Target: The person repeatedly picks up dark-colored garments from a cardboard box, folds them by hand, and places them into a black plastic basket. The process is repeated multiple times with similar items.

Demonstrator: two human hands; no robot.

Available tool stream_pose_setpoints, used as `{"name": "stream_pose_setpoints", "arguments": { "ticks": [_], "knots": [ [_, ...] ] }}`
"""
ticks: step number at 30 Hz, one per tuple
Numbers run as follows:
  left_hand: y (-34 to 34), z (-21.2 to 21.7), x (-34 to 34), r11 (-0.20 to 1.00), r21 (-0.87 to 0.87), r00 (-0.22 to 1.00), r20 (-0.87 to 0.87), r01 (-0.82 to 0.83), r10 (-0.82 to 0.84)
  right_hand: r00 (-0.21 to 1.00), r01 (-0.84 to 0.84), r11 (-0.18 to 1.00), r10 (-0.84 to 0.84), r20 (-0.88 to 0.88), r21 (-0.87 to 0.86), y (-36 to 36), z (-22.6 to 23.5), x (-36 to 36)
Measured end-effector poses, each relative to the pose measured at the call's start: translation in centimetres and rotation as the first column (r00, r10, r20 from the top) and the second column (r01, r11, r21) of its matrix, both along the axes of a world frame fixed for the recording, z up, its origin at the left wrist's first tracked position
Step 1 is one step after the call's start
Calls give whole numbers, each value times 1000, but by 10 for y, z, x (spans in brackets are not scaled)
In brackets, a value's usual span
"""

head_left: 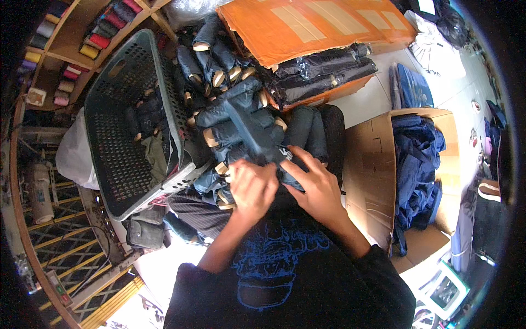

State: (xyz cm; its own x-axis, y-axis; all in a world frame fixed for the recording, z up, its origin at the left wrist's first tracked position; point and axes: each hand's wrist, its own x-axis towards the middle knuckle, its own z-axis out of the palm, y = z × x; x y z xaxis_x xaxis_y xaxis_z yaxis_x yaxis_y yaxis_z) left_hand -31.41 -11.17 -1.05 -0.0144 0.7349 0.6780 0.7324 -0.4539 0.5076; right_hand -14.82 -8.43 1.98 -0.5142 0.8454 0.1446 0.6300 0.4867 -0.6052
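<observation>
The left hand is blurred, its fingers curled close together at the lower end of a dark-blue cloth strip; whether they clamp it, I cannot tell. The strip points toward 11 o'clock, over rolled dark-blue cloth bundles. The right hand spreads its fingers, fingertips touching dark cloth; a pinch is unclear. Outward, a perforated plastic basket sits at 10 o'clock, an orange carton at 1, a brown cardboard box at 3.
</observation>
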Motion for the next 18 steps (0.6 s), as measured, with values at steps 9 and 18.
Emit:
{"name": "stream_pose_setpoints", "arguments": {
  "ticks": [9,18],
  "knots": [
    [-10,-5,15,979,-202,871,486,36,69,930,100,974,-163,-328,-201,-7,-16,-11],
    [2,6,7,951,-132,2,991,281,137,956,-140,981,99,-277,-133,0,-4,-14]
  ]
}}
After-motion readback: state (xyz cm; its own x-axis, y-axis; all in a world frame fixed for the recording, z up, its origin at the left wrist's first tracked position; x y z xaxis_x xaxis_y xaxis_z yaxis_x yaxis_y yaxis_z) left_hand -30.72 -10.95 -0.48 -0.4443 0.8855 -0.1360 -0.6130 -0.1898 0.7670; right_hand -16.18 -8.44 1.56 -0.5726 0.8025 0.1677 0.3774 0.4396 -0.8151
